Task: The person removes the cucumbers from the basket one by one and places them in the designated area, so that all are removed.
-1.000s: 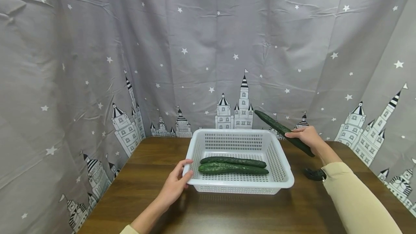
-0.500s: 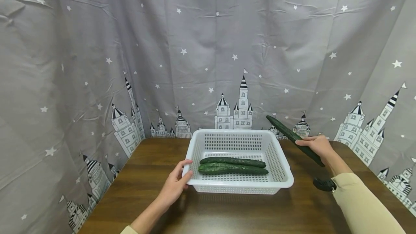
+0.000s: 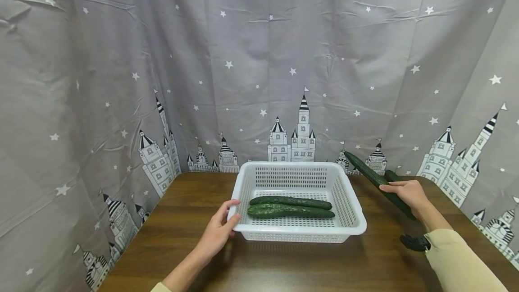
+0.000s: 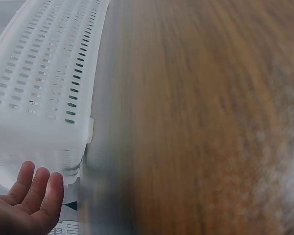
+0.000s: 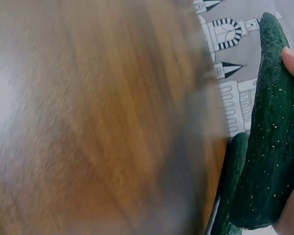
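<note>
My right hand (image 3: 411,195) grips a long dark-green cucumber (image 3: 366,172) around its lower half and holds it slanted above the table, right of the basket. Close up, the right wrist view shows this cucumber's bumpy skin (image 5: 272,142) with the thumb laid on it. Behind it is another cucumber (image 3: 391,175), partly covered by the hand. Two more cucumbers (image 3: 289,211) lie side by side in a white perforated plastic basket (image 3: 300,230). At the basket's left front corner, my left hand (image 3: 219,229) holds the rim; its curled fingers (image 4: 51,200) show by the wall in the left wrist view.
The basket stands on a dark brown wooden table (image 3: 300,267). A grey curtain (image 3: 251,102) printed with castles and stars hangs behind the table and along both sides. A black strap (image 3: 414,242) sits at the right wrist by the sleeve.
My right hand has moved right and lower with the cucumber, away from the basket. The cucumber behind it has come into view. The left hand and basket stay in place.
</note>
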A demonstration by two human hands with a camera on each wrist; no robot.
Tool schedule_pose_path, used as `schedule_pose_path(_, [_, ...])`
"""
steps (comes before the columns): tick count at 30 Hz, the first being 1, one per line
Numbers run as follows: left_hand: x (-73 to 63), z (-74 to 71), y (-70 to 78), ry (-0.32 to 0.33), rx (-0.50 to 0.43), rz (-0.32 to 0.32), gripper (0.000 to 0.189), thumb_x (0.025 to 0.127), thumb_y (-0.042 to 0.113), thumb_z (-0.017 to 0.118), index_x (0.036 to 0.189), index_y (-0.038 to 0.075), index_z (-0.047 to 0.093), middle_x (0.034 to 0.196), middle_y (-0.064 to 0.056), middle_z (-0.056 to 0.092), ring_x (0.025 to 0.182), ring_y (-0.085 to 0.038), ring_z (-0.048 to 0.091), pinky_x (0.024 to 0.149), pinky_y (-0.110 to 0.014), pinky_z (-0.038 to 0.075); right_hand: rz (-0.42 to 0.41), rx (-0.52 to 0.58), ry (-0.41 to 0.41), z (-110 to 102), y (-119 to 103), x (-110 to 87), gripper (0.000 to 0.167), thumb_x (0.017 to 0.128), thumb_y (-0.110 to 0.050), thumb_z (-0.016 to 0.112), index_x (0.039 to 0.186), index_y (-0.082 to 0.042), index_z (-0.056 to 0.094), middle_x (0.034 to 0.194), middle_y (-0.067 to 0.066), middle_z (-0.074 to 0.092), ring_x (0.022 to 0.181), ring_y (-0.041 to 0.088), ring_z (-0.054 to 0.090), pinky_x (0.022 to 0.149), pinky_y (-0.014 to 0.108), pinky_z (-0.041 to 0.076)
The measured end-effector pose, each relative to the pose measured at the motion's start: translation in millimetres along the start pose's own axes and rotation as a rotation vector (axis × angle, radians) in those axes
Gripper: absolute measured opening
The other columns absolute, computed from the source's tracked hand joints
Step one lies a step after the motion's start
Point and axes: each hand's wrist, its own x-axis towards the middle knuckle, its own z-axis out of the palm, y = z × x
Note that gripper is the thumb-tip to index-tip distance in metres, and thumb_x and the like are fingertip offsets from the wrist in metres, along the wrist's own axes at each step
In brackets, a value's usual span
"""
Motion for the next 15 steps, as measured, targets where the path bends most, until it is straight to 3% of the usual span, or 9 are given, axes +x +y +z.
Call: schedule_pose_path(15, [1.9,-1.4,-3.1,-0.009,0.021,-0.002,0.037,0.101,0.018,0.061,0.138,0.019,0.053,0.113,-0.019,0.065,0.084,-0.015,0.061,0.069,-0.033,0.051,0.022,-0.004,0.048,0,40,-11.1,0.088,0.092,-0.058,0.064,0.142,0.011,0.042,0.153,0.039,0.026,0.140,0.061,0.020,0.111,0.068,0.028])
